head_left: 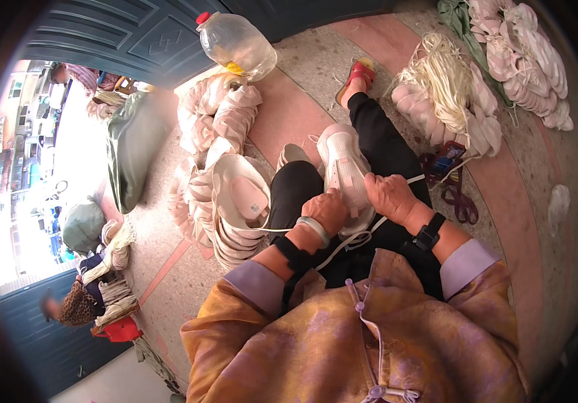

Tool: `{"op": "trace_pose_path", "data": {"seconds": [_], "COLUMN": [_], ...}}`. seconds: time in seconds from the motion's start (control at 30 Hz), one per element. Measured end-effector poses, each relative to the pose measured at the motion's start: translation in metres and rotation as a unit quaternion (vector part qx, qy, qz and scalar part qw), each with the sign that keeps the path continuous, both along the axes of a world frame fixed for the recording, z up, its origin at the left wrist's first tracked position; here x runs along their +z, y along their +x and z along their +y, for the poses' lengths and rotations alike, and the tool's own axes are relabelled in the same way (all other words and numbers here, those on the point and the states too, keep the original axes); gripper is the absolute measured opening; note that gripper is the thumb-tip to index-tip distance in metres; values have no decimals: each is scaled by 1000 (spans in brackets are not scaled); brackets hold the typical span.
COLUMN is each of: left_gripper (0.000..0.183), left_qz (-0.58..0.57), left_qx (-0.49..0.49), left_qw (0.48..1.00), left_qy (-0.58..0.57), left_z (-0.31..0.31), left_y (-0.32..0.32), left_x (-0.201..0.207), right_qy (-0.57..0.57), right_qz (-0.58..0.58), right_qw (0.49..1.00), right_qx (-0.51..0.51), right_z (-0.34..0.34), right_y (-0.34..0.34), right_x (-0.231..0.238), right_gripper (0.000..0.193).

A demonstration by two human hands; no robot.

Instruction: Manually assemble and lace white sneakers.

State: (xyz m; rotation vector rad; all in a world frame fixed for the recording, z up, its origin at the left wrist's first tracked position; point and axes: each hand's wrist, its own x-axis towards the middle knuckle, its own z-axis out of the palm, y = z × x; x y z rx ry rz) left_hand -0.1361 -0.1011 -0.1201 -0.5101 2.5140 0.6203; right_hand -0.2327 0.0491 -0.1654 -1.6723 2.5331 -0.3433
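Observation:
A pale pink, off-white shoe upper (343,153) lies across my lap between my knees, toe end away from me. My left hand (324,211) is closed at its left edge, fingers curled. One end of a white shoelace (361,236) trails out leftward from under my left wrist. Opposite, my right hand (391,195) is closed at the right edge, thumb and fingers pinched together. Lace also runs out to the right from this hand. Loose loops of it lie over my lap, below the upper. The lace inside each fist is hidden by the fingers.
Nested shoe uppers (235,201) stand in a row by my left knee, with bundled uppers (218,111) behind. A clear jug (242,50) has a red cap. At right are a pile of laces (440,87) and a phone (448,160). Other people sit at far left.

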Motion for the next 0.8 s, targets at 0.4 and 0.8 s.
{"op": "trace_pose_path", "data": {"seconds": [0.4, 0.8], "left_gripper": [30, 15], "left_qz": [45, 140], "left_qx": [21, -40], "left_qw": [998, 879], "left_qy": [33, 453], "left_z": [-11, -28], "left_y": [8, 29], "left_x": [-10, 53], "right_qy": [-61, -207], "right_qz": [-5, -416], "right_qw": [998, 855], "right_qx": [11, -229], "right_z": [1, 50], "right_y": [4, -17], "right_x": [-2, 24], "right_gripper": [8, 20]}}
